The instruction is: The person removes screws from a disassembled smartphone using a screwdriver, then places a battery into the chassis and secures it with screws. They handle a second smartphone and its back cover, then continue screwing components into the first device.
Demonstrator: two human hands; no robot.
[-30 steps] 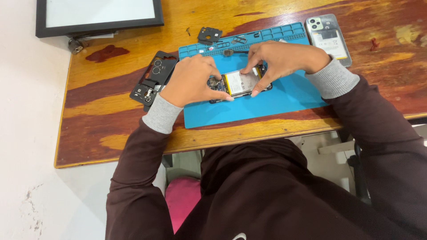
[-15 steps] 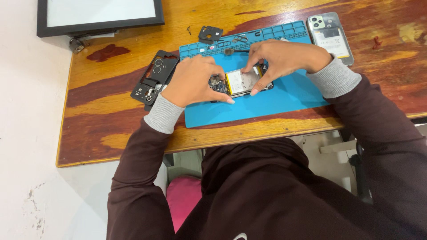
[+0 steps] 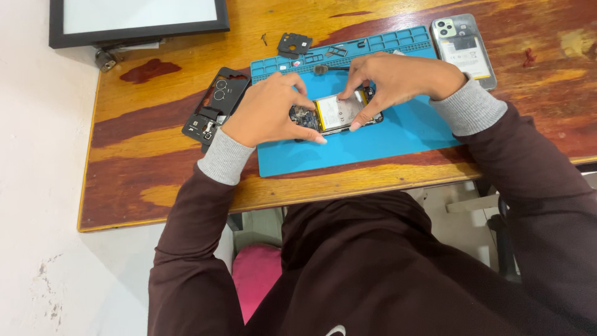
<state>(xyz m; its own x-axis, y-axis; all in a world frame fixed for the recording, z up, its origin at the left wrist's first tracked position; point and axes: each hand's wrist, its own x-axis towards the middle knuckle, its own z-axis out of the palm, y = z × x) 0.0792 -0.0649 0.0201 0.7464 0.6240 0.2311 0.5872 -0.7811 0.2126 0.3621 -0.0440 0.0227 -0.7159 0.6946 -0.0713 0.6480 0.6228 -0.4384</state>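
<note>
An opened phone (image 3: 339, 113) with its battery and circuit board exposed lies on a blue work mat (image 3: 385, 140). My left hand (image 3: 264, 111) grips the phone's left end, fingers over the board. From the other side, my right hand (image 3: 398, 79) holds the right end, its thumb and fingertips pressing at the battery's edge. Both hands partly hide the phone.
A black inner phone frame (image 3: 214, 106) lies left of the mat on the wooden table (image 3: 143, 155). A small black cover piece (image 3: 293, 43) sits behind the mat. A second phone in a clear case (image 3: 463, 46) lies at the right. A dark-framed panel (image 3: 137, 18) is at the back left.
Both hands stay on the phone; the fingers shift only slightly. The view has moved a little.
</note>
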